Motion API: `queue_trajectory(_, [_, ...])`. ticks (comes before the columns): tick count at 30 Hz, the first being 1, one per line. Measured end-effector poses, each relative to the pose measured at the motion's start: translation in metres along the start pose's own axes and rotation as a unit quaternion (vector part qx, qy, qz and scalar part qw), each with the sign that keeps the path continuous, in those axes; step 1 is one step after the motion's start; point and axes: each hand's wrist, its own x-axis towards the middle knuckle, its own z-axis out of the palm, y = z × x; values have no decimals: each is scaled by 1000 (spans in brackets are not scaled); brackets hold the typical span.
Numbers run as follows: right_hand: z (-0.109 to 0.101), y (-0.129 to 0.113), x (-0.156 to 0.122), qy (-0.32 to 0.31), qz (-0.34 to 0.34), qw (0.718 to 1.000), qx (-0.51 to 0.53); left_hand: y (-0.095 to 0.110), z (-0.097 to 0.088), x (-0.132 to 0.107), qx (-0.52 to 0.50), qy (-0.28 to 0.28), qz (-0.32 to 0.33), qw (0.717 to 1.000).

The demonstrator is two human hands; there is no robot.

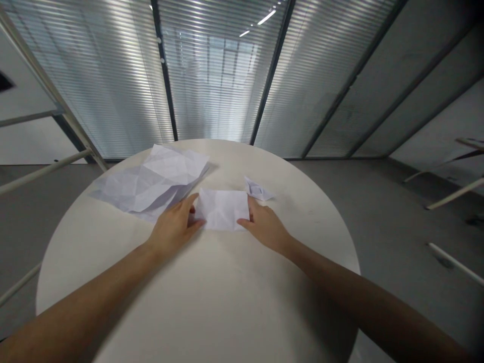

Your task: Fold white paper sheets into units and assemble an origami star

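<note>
A small rectangle of folded white paper [223, 209], marked with creases, is held between my two hands over the round table. My left hand [177, 219] grips its left edge, thumb in front and fingers behind. At the opposite edge my right hand [264, 222] pinches the paper the same way, its thumb lying on the near face. Just beyond my right fingers sits a small folded paper boat [257, 190]. Creased, unfolded white sheets [151, 179] lie in a loose pile beyond my left hand.
The round white table [227, 302] carries all the paper. Glass panels with blinds [219, 75] stand behind it. Pale metal or wooden bars [45, 171] rise at the left, and chair legs [454, 194] show at the right on the grey floor [389, 222].
</note>
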Motion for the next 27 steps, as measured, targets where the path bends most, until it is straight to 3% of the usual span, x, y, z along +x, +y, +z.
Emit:
queue_trajectory(3, [4, -3, -1, 9, 4, 998, -68, 1, 4, -1, 47, 35, 32, 998])
queue_trajectory(6, [4, -2, -1, 68, -23, 992, -104, -2, 7, -1, 75, -8, 115, 990])
queue_trajectory(9, [5, -3, 1, 108, -115, 978, -135, -5, 9, -1, 87, -60, 167, 980])
queue_trajectory(12, [13, -6, 6, 53, -214, 966, -136, -6, 10, -3, 104, -85, 175, 975])
queue_trajectory(15, [28, -10, 14, -12, -258, 959, -116, -7, 9, -4, 97, -126, 179, 971])
queue_trajectory(20, [39, -3, 18, -52, -259, 960, -97, -7, 9, -7, 93, -145, 156, 973])
queue_trajectory(27, [21, 27, 4, -79, -251, 961, -90, -13, 6, -7, 94, -144, 160, 972])
